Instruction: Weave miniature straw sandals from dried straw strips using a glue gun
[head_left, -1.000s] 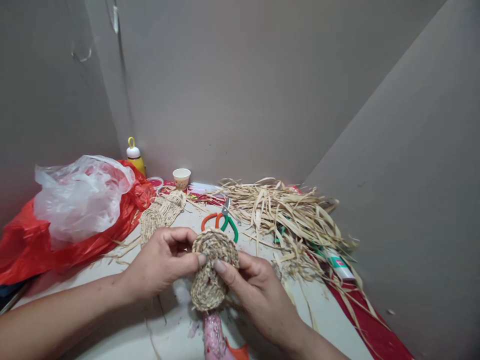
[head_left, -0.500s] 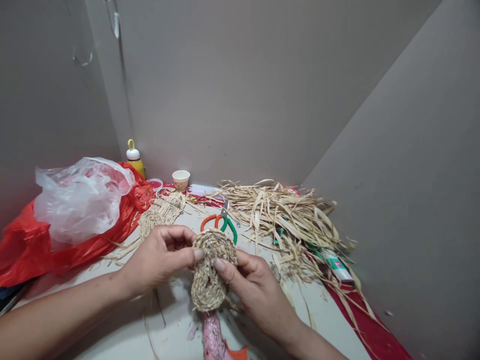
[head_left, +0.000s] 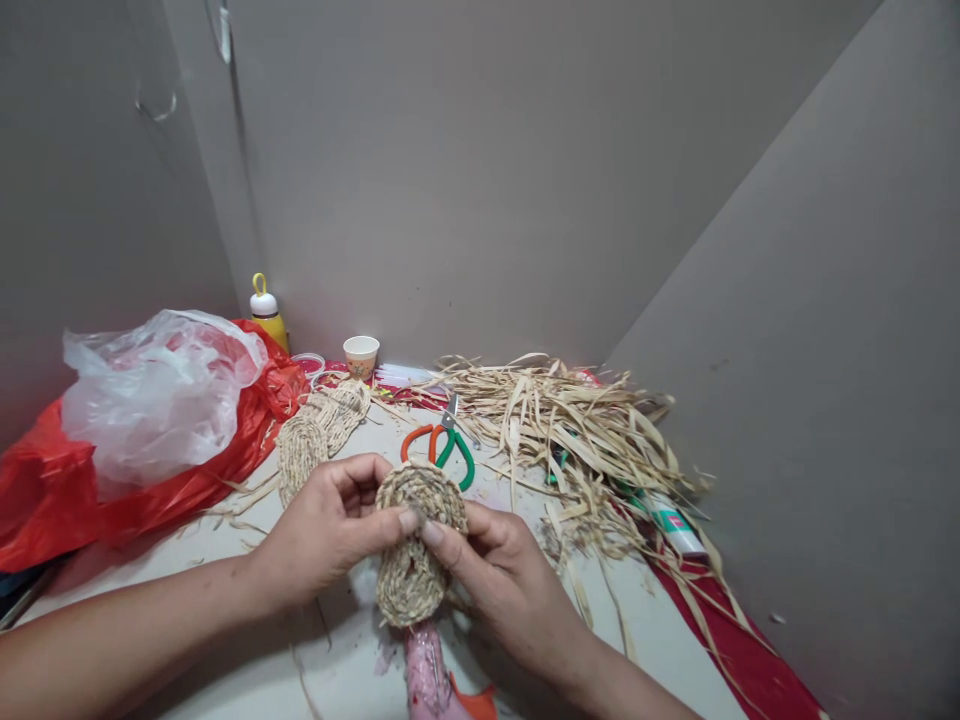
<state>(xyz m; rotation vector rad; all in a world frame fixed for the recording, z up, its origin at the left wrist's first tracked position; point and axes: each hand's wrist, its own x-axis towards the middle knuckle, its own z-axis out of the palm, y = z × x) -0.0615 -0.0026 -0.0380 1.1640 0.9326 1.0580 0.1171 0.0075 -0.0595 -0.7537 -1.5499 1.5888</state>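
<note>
A small sole-shaped piece of woven straw (head_left: 414, 585), made of coiled braid, is held upright between my two hands. My left hand (head_left: 341, 520) is closed on its left edge, thumb pressed on the front face. From the right, my right hand (head_left: 499, 565) grips the other edge, its thumb also on the front near the left thumb. The fingers behind the piece are hidden. Just below it stands a pink, worn-looking post (head_left: 427, 665). Scissors (head_left: 442, 440) with one orange and one green handle lie right behind the piece.
A heap of dry straw strips (head_left: 555, 420) covers the back right, beside a white-and-green tube (head_left: 675, 525). Another woven straw piece (head_left: 319, 430) lies at back left, near red and clear plastic bags (head_left: 165, 400). A paper cup (head_left: 361, 357) and yellow bottle (head_left: 268, 310) stand by the wall.
The woven piece has shifted slightly left. My thumbs have come closer together on its front face, the left one moving right. Both hands keep their hold.
</note>
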